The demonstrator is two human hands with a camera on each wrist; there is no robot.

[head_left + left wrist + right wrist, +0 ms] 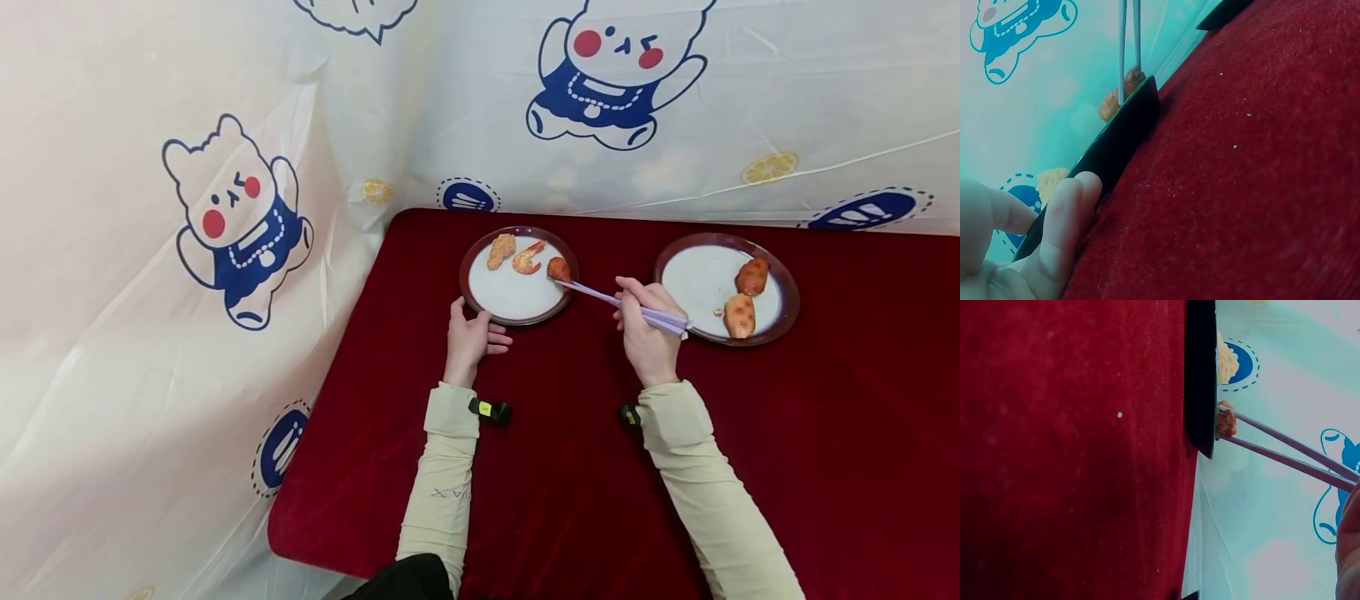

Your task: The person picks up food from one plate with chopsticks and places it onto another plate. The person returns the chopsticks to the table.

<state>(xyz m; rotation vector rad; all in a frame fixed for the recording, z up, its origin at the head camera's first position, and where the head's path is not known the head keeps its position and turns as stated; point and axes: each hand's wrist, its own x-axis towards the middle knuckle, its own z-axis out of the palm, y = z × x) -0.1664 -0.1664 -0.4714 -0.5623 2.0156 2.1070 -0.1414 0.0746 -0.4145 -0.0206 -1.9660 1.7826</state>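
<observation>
My left hand (468,340) pinches the near rim of the left plate (517,319), a white plate with a brown rim. In the left wrist view, fingers lie on either side of the plate's dark edge (1124,134). A pair of lilac chopsticks (600,296) is held in my right hand (649,333), pointing left. Their tips are at a small brown drumstick-like piece of meat (558,269) on the right of that plate; the right wrist view has the tips on either side of this meat (1227,420). A shrimp (529,257) and a golden breaded piece (501,250) lie beside it.
A second brown-rimmed plate (693,287) stands to the right, just beyond my right hand, bearing two browned pieces of meat (740,315) and a crumb. Dark red cloth (555,467) covers the table. A printed curtain (465,100) hangs behind and to the left.
</observation>
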